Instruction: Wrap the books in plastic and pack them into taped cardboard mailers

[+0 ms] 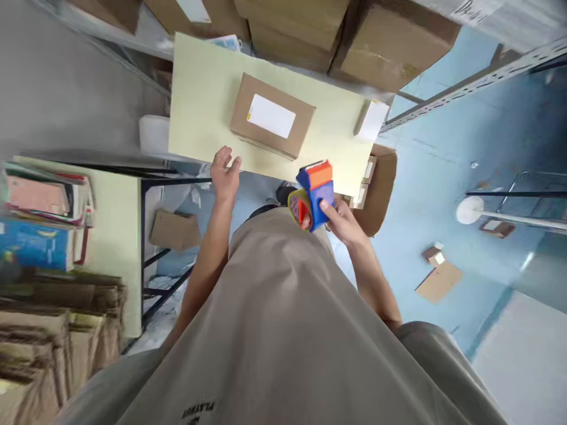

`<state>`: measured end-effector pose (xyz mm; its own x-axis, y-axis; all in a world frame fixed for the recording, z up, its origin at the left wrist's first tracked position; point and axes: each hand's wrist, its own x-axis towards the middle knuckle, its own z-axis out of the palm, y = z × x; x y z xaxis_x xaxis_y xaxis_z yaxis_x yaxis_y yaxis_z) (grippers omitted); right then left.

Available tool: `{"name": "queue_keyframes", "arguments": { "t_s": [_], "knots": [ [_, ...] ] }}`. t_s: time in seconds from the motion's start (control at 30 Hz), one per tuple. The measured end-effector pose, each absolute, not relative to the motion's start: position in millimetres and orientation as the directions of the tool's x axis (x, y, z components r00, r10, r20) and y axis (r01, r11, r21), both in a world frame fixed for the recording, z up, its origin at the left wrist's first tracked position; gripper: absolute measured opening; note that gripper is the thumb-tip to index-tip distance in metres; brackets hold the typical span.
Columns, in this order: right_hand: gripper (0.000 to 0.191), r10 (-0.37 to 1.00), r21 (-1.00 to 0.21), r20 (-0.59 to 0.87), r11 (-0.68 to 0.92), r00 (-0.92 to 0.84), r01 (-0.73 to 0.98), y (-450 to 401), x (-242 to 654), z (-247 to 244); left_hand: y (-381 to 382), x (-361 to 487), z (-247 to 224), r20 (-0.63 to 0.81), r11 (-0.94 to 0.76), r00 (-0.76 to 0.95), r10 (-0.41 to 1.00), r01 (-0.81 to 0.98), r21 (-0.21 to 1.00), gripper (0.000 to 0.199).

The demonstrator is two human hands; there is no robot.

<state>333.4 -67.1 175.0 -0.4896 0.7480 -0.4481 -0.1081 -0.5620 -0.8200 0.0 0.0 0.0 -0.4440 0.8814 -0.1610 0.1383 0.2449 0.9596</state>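
A closed brown cardboard box [252,130] with a white label [271,115] on top lies on the pale yellow table [199,88]. My right hand [340,219] grips a blue and orange tape dispenser [319,192] with a roll of tape in it, just off the table's near edge. My left hand [225,171] is at the same edge, left of the box and not touching it. Its fingers are slightly curled and apart, holding nothing. At the table's right end sits a small white box [372,120].
Large cartons [296,35] stand on a shelf behind the table. An open carton [384,186] is at the right below the table. A side table [113,236] at the left bears books and stacked flat cardboard [57,336]. Cardboard pieces [439,282] lie on the blue floor.
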Motion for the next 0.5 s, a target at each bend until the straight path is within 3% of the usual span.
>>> {"name": "queue_keyframes", "arguments": {
  "t_s": [0.1, 0.17, 0.27, 0.33, 0.43, 0.5],
  "knots": [
    [0.054, 0.638, -0.801, -0.472, -0.598, -0.608, -0.005, -95, 335, 176, -24, 7, 7, -0.181, 0.238, -0.426, 0.886, 0.084, 0.968, 0.083],
    [0.058, 0.656, -0.83, -0.492, -0.552, -0.572, 0.08, -107, 333, 171, -38, 14, 24, -0.192, 0.227, -0.389, 0.901, 0.046, 0.973, 0.076],
    [0.059, 0.791, -0.867, -0.482, -0.368, -0.376, 0.336, -114, 325, 159, -56, 29, 68, -0.222, 0.23, -0.256, 0.941, 0.001, 0.973, 0.068],
    [0.058, 0.849, -0.814, -0.433, -0.224, -0.304, 0.536, -113, 319, 153, -66, 38, 102, -0.263, 0.266, -0.09, 0.961, 0.02, 0.964, 0.064],
    [0.058, 0.846, -0.765, -0.378, -0.057, -0.376, 0.641, -109, 315, 152, -79, 45, 142, -0.282, 0.268, 0.138, 0.95, 0.109, 0.957, 0.059],
    [0.058, 0.828, -0.752, -0.359, 0.017, -0.431, 0.659, -107, 316, 155, -85, 46, 156, -0.271, 0.24, 0.198, 0.942, 0.168, 0.956, 0.054]
  ]
}}
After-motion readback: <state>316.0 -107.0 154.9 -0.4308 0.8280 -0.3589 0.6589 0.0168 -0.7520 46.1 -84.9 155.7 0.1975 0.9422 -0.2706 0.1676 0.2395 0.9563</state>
